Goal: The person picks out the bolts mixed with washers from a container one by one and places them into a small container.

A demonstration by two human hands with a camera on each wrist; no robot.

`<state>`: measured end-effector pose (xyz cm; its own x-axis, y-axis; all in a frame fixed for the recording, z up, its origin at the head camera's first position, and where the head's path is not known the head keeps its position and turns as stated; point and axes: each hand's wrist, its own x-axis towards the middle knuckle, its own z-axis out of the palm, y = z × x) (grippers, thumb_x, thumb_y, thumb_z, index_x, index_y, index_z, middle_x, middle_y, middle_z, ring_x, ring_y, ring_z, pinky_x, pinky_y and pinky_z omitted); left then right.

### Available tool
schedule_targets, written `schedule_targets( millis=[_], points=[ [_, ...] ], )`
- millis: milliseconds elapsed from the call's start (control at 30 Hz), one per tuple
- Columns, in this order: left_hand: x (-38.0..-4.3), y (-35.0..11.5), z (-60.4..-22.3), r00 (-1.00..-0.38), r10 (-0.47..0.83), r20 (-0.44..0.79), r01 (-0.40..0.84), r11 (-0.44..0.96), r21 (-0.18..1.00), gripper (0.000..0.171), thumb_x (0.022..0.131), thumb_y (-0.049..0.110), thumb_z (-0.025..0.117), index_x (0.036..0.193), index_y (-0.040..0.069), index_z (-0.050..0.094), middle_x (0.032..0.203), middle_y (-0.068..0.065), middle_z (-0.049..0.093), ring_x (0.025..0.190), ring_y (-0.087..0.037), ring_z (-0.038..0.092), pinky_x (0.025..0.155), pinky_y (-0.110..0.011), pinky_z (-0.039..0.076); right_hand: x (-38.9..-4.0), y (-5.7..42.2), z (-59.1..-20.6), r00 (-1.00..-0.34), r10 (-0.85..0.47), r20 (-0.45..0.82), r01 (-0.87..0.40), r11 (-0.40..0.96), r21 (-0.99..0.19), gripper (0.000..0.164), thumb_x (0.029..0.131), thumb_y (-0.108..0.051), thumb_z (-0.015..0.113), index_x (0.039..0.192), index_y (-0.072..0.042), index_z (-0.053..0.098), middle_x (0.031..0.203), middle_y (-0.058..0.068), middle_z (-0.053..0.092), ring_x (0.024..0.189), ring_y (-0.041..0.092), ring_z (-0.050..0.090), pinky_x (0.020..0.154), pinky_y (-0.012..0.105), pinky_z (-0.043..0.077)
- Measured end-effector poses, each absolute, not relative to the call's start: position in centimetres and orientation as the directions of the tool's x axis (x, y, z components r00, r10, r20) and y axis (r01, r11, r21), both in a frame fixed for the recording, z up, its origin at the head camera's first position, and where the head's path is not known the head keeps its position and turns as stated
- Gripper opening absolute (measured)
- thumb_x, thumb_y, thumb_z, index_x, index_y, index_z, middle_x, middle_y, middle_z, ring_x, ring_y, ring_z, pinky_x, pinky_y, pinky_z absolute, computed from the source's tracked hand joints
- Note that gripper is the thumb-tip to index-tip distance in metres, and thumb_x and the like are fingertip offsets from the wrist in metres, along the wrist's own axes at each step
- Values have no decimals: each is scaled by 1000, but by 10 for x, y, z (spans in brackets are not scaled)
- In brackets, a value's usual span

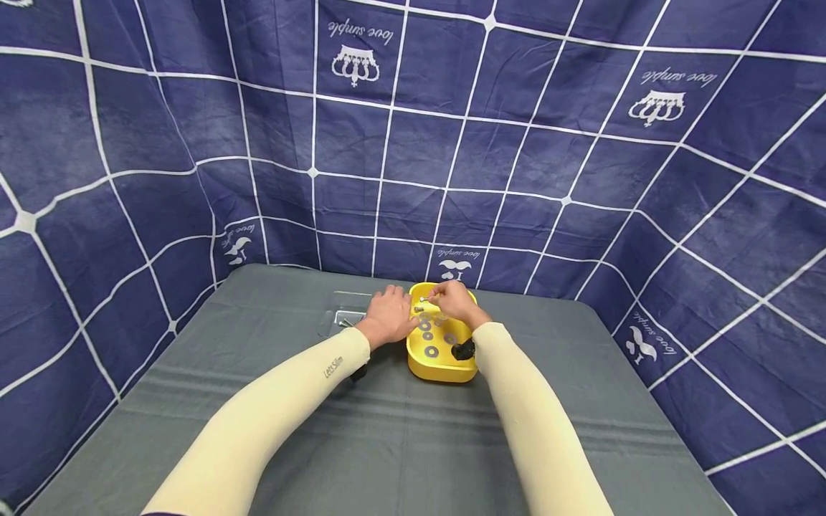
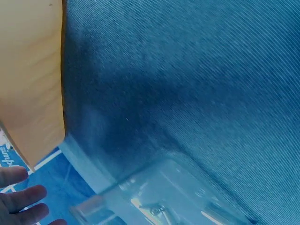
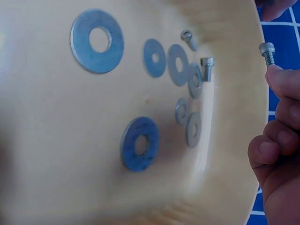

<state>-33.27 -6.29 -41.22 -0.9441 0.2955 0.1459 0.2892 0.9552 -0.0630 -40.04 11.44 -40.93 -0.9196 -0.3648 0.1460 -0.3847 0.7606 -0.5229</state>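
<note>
My right hand (image 1: 452,297) pinches a socket head screw (image 3: 267,52) between thumb and finger, its head pointing up, over the far part of a yellow bin (image 1: 442,373). Inside the bin lie several flat metal washers (image 3: 97,41) of different sizes. Two more socket head screws (image 3: 207,69) lie near the washers at one end. At the bin's left edge is my left hand (image 1: 389,315), fingers extended forward and thumb by the rim. The left wrist view catches only fingertips (image 2: 23,197) of it, holding nothing visible.
A clear plastic tray (image 2: 183,187) with screws (image 2: 161,213) in it stands left of the bin, close beside my left hand. Both stand on a grey cloth-covered table (image 1: 400,437). Blue checked fabric (image 1: 413,143) hangs behind and at both sides.
</note>
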Motion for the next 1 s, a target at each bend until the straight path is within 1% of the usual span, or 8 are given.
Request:
schedule_targets(
  millis=[67,300,567,800,867,1000],
  points=[
    [-333,-67,-411,-942,291,165,287,957,-51,58,97,50,55,128,1,60,121,-17,58,120,-32,51,97,-51,47,-400,112,-406,-914,-378,148,-396,753,-526,12,96,-13,65,95,-5,75,69,0,50,65,15,44,60,25,35],
    [-333,-79,-406,-940,278,198,280,960,-19,53,100,49,51,126,4,60,124,-15,58,124,-31,51,100,-51,46,-398,105,-396,-907,-405,119,-401,737,-544,14,98,-14,63,98,-4,74,80,4,56,73,17,47,65,26,37],
    [-333,-95,-406,-943,258,211,260,965,-19,55,99,50,47,131,6,59,129,-15,57,128,-32,49,103,-52,44,-398,97,-390,-878,-451,158,-460,708,-536,16,96,-11,64,98,1,75,74,2,56,67,16,46,64,27,38],
    [-331,-110,-406,-946,247,209,252,968,-4,57,100,50,48,136,6,57,134,-16,56,131,-32,48,105,-53,43,-398,86,-387,-876,-459,144,-457,698,-552,16,98,-13,62,99,-2,75,78,1,58,68,15,47,63,26,39],
    [-330,-114,-406,-947,243,211,248,969,-5,58,100,50,48,136,6,57,135,-16,56,132,-32,47,105,-53,43,-397,83,-386,-874,-465,145,-460,690,-559,17,97,-12,63,99,-1,75,76,1,56,67,15,46,62,26,38],
    [-329,-123,-405,-950,230,211,236,972,1,59,100,50,47,138,6,56,138,-16,55,133,-32,46,106,-53,42,-397,76,-384,-864,-478,161,-483,692,-537,15,96,-13,63,97,-3,75,70,-1,53,63,13,46,60,26,38]
  ],
)
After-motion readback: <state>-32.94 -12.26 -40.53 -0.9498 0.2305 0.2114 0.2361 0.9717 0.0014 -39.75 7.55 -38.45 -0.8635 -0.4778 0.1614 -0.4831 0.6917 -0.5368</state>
